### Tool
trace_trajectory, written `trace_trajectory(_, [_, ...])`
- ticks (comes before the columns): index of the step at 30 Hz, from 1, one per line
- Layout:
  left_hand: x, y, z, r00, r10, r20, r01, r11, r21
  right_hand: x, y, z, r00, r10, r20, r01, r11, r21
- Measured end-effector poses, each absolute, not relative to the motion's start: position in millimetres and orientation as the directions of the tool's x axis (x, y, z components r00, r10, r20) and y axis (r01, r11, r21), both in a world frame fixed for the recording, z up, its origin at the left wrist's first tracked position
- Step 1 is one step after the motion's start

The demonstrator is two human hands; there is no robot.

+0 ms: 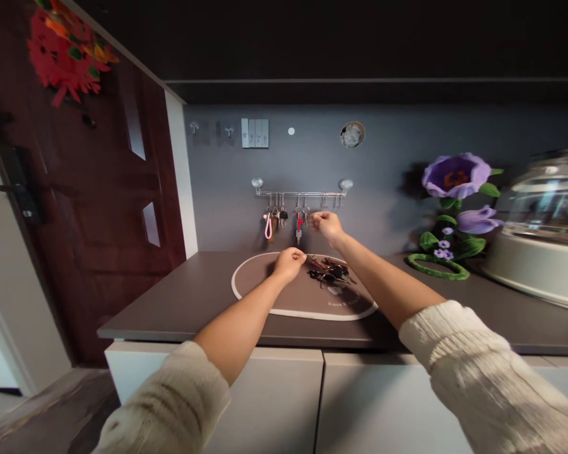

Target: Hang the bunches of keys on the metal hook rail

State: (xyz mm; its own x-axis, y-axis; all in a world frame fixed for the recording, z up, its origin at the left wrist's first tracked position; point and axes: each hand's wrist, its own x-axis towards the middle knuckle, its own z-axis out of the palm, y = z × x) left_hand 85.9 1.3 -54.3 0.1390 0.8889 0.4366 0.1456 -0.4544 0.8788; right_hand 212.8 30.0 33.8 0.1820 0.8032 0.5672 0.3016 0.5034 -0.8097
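My right hand is raised close to the wall, just right of a hanging key on the hook rail. Its fingertips are pinched together, and whatever may be between them is too small to make out. Lower down, my left hand hovers over the brown mat with fingers curled and thumb pressed to them; its contents are hidden. Beside it on the mat lies a pile of dark keys. From the rail also hang a pink loop strap, a red key tag and several keys.
The dark countertop sits on white cabinets. At the right stand purple fabric flowers and a domed appliance. Above are a switch panel and a dark overhead cabinet. A dark red door is on the left.
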Motion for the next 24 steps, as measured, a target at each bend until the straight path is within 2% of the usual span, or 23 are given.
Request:
trace_trajectory(4, [85, 0, -55, 0.223, 0.844, 0.489, 0.185, -0.529, 0.828, 215, 7, 24, 0.178, 0.864, 0.471, 0.185, 0.441, -0.878])
trace_trajectory(8, [81, -3, -55, 0.339, 0.782, 0.524, 0.288, -0.616, 0.733, 222, -13, 9, 0.161, 0.878, 0.450, 0.187, 0.420, -0.888])
trace_trajectory(12, [80, -3, -55, 0.403, 0.725, 0.559, 0.382, -0.688, 0.617, 231, -27, -7, 0.137, 0.870, 0.473, 0.272, 0.426, -0.863])
trace_trajectory(18, [80, -2, -57, 0.507, 0.631, 0.586, 0.428, -0.775, 0.464, 238, -33, -24, 0.106, 0.877, 0.469, 0.384, 0.399, -0.832])
trace_trajectory(24, [81, -3, -54, 0.568, 0.597, 0.566, 0.497, -0.797, 0.343, 235, -39, -24, 0.033, 0.830, 0.557, 0.636, 0.413, -0.652])
